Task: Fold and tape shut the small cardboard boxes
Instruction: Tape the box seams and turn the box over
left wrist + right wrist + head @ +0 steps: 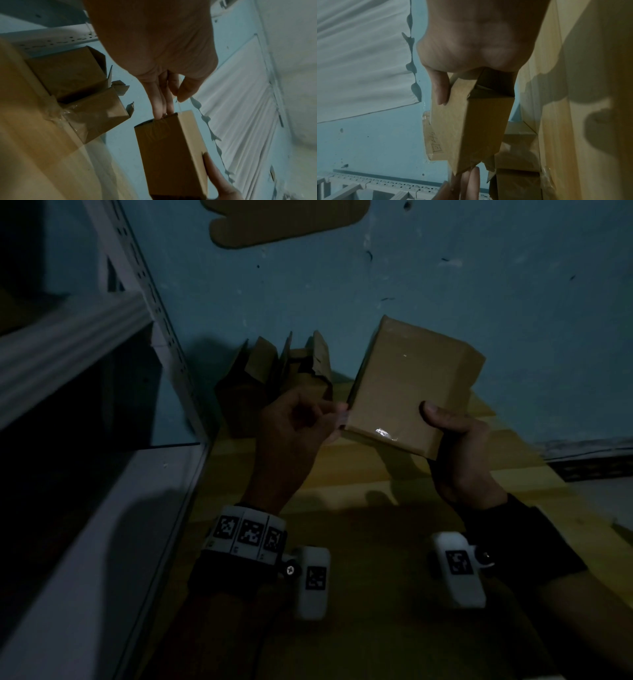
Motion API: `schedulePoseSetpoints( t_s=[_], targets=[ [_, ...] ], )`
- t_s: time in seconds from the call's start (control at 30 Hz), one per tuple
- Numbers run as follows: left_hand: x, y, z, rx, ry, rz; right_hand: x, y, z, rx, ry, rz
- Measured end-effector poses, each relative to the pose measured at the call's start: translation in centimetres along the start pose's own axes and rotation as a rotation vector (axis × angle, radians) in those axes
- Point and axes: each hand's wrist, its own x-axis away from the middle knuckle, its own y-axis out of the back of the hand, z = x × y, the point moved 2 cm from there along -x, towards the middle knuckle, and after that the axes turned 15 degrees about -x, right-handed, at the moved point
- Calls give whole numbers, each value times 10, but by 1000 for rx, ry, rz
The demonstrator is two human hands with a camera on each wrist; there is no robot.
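Wrist cameras lowest in the head view. Above them, right hand (459,440) clamping box (411,385) aloft over bench (496,474) — steadied, likely for taping. Left hand (294,426) pinching clear tape (340,416) at its edge. Open boxes (274,378) waiting behind.

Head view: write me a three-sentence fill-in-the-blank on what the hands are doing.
1. The held box is gripped by the ____ hand.
2. The left hand pinches clear ____ at that box's edge.
3. The open boxes stand against the ____-coloured wall.

Missing words: right; tape; blue
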Motion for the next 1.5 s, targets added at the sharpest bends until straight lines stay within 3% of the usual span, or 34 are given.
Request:
schedulePoseSetpoints(
  t_s=[0.27,0.83,1.1,1.37,1.5],
  targets=[
    [-3,3,-2,422,224,10,6,-4,9,-50,-49,12],
    [-4,20,18,-79,241,-95,7,-9,12,-128,-56,63],
    [-7,25,25,-232,293,-46,9,-10,12,-106,-50,65],
    [-1,32,38,-426,420,107,10,-14,12,-95,-66,63],
    [-1,40,36,-498,448,86,9,-14,13,-79,-66,47]
  ],
)
